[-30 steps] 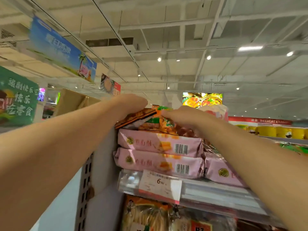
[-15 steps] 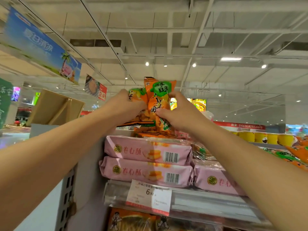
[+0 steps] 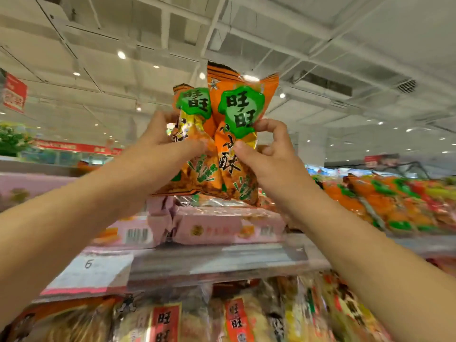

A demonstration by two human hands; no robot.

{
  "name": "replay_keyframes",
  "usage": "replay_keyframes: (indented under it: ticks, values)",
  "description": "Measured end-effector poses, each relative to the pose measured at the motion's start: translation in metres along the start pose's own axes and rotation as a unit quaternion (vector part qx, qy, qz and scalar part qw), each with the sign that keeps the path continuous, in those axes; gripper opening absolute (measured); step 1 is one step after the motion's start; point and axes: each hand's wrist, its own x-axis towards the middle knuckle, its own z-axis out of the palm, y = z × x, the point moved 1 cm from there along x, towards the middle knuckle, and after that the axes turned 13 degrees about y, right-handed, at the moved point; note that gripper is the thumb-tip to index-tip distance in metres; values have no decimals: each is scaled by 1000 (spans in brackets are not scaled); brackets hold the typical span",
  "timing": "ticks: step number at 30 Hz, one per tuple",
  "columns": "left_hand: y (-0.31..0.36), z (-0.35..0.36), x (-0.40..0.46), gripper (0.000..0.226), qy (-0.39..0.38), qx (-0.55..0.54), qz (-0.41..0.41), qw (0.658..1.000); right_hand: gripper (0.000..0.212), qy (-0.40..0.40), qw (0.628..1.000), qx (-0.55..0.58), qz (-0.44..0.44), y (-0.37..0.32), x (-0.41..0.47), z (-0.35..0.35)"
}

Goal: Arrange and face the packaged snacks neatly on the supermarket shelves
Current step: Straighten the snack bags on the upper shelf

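Two orange snack bags with green logos stand upright, side by side, raised above the top shelf. My left hand grips the left orange bag around its middle. My right hand pinches the right orange bag just below its green logo. Beneath the bags lie stacked pink snack packs on the top shelf, some showing barcodes. My forearms hide parts of the shelf on both sides.
A row of orange and green snack bags lies on the top shelf to the right. A white price tag hangs on the shelf's front rail. Red-labelled rice cracker packs fill the shelf below. Banners hang from the ceiling at left.
Both hands have lifted the two orange bags from lying on the pink packs to upright and higher. The view has swung right, bringing the row of orange bags into sight.
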Motion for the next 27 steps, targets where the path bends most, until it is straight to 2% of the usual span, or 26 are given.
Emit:
replay_keyframes:
  ticks: [4, 6, 9, 16, 21, 24, 27]
  values:
    - [-9, 57, -16, 18, -11, -75, -35, 996, 35, 35, 998, -52, 19, 12, -11, -53]
    - [-11, 86, -28, 14, -46, -76, -24, 996, 37, 51, 996, -76, 18, 17, -17, -81]
    - [-13, 129, -42, 16, -68, -77, -2, 995, 38, 73, 992, -99, 9, 25, -23, -125]
    - [-18, 229, -65, 46, -63, -56, -43, 995, 39, 76, 990, -122, 0, 60, -24, -230]
    - [-23, 309, -78, 45, -50, -25, -42, 998, 37, 77, 991, -107, 13, 96, -13, -304]
    - [-22, 352, -84, 56, -34, -12, -53, 998, 37, 65, 994, -81, 26, 113, -2, -343]
    - [-21, 381, -84, 54, -33, 2, -54, 998, 37, 55, 995, -65, 46, 127, 10, -369]
